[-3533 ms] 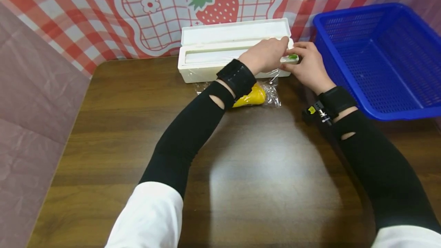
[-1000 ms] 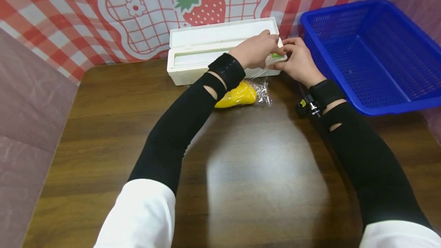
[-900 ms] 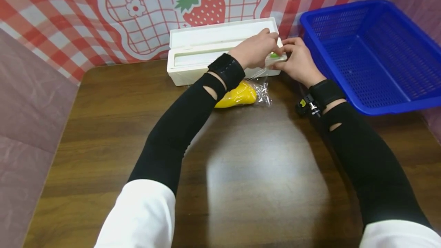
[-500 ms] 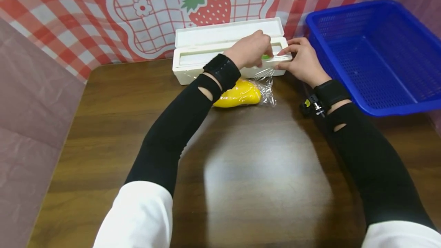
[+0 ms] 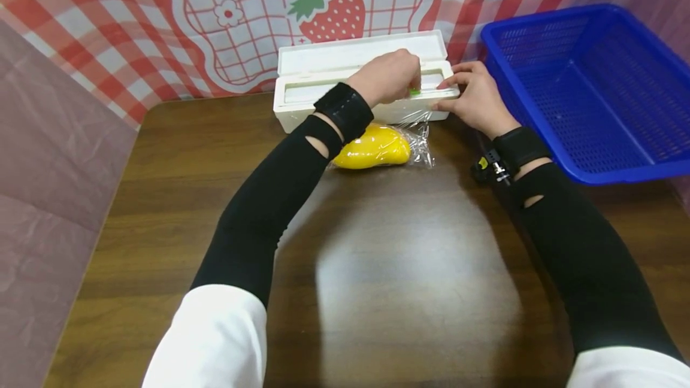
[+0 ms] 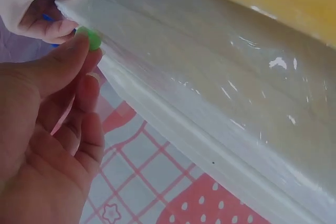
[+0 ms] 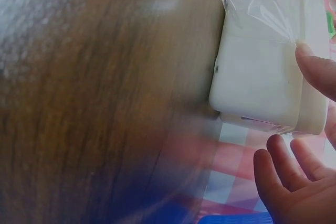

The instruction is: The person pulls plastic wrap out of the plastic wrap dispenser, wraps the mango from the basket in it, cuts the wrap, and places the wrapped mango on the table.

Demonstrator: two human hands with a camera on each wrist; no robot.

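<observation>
In the head view a long white cling film box (image 5: 302,114) stands at the back of the table, its lid (image 5: 361,51) tipped up. My left hand (image 5: 387,76) pinches the green slide cutter (image 5: 414,92) on the front rim between thumb and forefinger; the left wrist view shows this cutter (image 6: 93,39) close up. At the box's right end my right hand (image 5: 477,97) grips the corner, thumb in front and fingers on top. Clear film drapes down the box front (image 7: 257,72) to a yellow mango-shaped fruit (image 5: 377,148) wrapped in it, lying before the box.
A blue plastic basket (image 5: 579,100) stands to the right of the box, close to my right wrist. Behind the box hangs a red-and-white checked cloth (image 5: 253,23) with a strawberry print. The brown wooden table (image 5: 178,208) stretches in front.
My left hand has slid the green cutter leftward along the rim, away from my right hand. The right hand stays at the box end. More of the fruit shows beneath the left arm.
</observation>
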